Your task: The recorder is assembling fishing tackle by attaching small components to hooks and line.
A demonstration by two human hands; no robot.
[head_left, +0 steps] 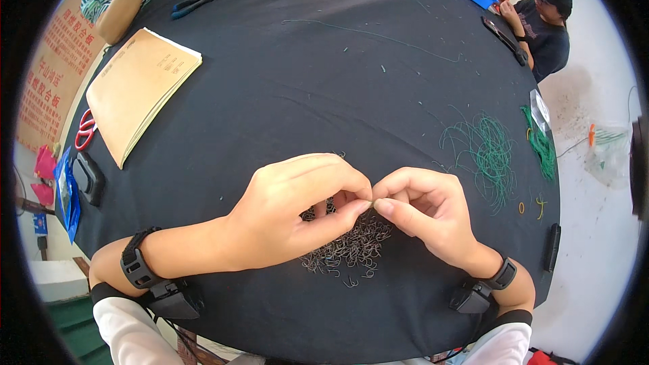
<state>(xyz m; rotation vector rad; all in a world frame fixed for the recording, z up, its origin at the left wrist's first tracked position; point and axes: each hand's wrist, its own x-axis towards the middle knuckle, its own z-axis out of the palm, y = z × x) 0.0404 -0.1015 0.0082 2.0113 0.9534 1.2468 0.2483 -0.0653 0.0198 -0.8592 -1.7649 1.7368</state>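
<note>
**Hands meet over the hook pile**

Left hand (297, 213) and right hand (422, 213) pinch fingertip to fingertip on something too small to identify, directly above the hooks (351, 247) heaped on the desk (304, 81). Both equally near.

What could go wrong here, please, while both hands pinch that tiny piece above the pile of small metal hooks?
1. The tiny piece pinched between the left hand and right hand could slip and vanish into the pile of small dark metal hooks below.
2. A wrist might brush the pile and scatter hooks across the black tablecloth.
3. The tangle of thin green wire could snag nearby.
</note>
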